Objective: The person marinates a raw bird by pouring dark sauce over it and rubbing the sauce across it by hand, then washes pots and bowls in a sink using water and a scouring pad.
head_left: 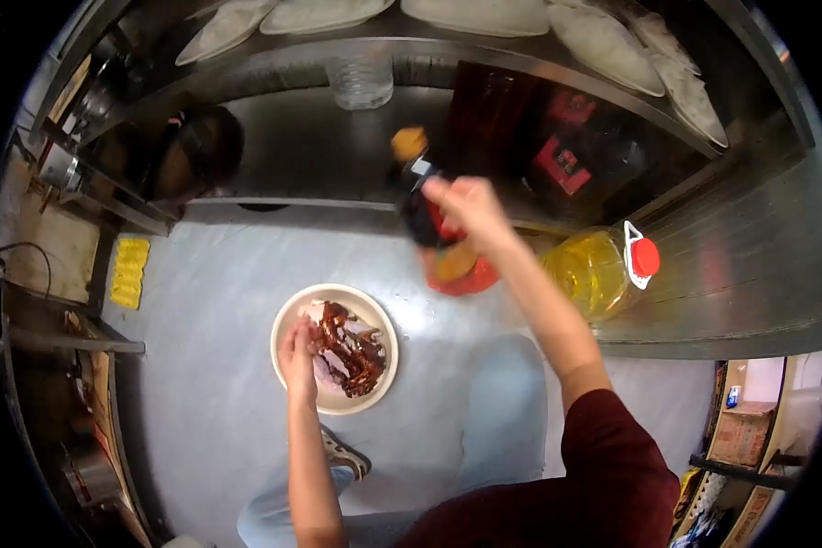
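Note:
A dark bottle with a yellow cap is held in my right hand, its fingers wrapped round the upper part. Partly behind the bottle is a reddish object, blurred. My left hand is at the left side of a cream bowl, over its inner edge. In the bowl lies meat covered in dark brown sauce. The left fingers look slightly apart and touch or hover beside the meat; nothing is seen held in them.
A large bottle of yellow oil with a red cap stands to the right. Metal shelving runs along the back, with plates on top and a clear container. A yellow tray lies at the left.

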`<move>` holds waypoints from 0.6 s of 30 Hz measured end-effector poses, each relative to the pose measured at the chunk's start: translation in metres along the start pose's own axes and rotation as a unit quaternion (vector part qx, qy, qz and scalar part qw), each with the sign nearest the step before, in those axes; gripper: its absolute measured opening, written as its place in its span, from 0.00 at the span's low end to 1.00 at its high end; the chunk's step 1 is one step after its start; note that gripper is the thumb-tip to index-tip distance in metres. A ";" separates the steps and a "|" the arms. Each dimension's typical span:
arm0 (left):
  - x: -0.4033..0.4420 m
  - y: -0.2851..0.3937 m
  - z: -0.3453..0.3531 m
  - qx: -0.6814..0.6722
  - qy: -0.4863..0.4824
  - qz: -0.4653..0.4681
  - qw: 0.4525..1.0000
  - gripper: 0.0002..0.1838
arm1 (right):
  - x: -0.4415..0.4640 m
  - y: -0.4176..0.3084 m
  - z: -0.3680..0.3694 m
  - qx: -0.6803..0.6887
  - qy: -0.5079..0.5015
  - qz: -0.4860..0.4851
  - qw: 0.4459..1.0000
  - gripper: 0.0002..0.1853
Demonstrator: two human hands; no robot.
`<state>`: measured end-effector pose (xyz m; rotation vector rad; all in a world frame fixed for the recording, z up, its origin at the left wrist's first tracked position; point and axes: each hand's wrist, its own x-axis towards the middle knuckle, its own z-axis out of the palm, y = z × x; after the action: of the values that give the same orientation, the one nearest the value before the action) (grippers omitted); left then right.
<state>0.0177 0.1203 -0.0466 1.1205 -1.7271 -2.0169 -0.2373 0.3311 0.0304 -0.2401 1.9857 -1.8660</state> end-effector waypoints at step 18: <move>0.011 -0.216 0.025 0.422 0.158 0.155 0.879 0.48 | -0.005 0.190 0.065 -0.369 0.138 -0.276 0.877 0.20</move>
<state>0.0532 0.1878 -0.2504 1.1799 -2.4511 -0.7981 -0.1783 0.2912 -0.1576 -0.8747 3.0144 -1.3490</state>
